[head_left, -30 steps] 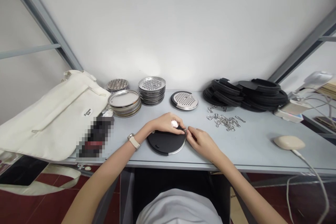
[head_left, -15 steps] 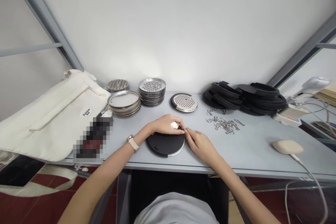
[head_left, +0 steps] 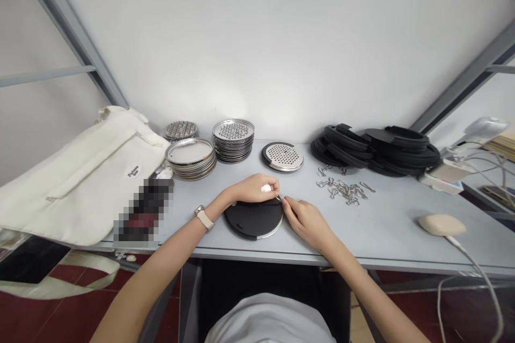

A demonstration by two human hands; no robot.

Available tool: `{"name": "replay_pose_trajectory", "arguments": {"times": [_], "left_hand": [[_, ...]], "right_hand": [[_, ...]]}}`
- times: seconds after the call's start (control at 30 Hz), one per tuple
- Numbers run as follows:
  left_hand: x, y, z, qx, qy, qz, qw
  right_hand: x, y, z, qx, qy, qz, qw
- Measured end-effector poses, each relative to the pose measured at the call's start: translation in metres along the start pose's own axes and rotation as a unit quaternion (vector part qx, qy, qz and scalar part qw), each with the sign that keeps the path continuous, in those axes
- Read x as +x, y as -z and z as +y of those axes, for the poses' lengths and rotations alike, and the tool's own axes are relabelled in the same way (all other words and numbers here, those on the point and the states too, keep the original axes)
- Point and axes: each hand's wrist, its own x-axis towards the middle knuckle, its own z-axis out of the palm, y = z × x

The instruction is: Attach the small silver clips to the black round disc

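A round black disc point(head_left: 251, 220) with a silver rim along its right side lies before me near the table's front edge. My left hand point(head_left: 257, 188) rests over its far part, fingers curled, with something small and white showing among them. At its fingertips is a thin shiny metal wire piece point(head_left: 278, 198), partly hidden. My right hand point(head_left: 306, 218) is closed at the disc's right edge, thumb and forefinger pressed together beside that piece. What the right fingertips hold is hidden. Several wire clips point(head_left: 344, 191) lie loose to the right.
Behind stand stacks of round grater plates point(head_left: 234, 131) and plain metal discs point(head_left: 190, 151). A grater plate in a black holder point(head_left: 285, 156) lies mid-table. Black ring-shaped parts point(head_left: 396, 144) are piled back right. A cream bag point(head_left: 88, 182) covers the left; a white corded device point(head_left: 441, 224) lies right.
My left fingers have curled in and drawn slightly back from the right fingertips, exposing the shiny metal piece. The black disc has stayed about where it was.
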Motion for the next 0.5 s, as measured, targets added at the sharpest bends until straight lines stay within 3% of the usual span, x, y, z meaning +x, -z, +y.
{"name": "replay_pose_trajectory", "arguments": {"times": [0.37, 0.5], "left_hand": [[-0.0003, -0.0012, 0.0015, 0.025, -0.003, 0.004, 1.0], [-0.001, -0.0011, 0.0025, 0.014, -0.046, 0.014, 0.999]], "right_hand": [[0.0001, -0.0003, 0.0014, -0.009, 0.019, -0.018, 1.0], [-0.0001, 0.0002, 0.002, -0.014, 0.025, -0.021, 0.999]]}}
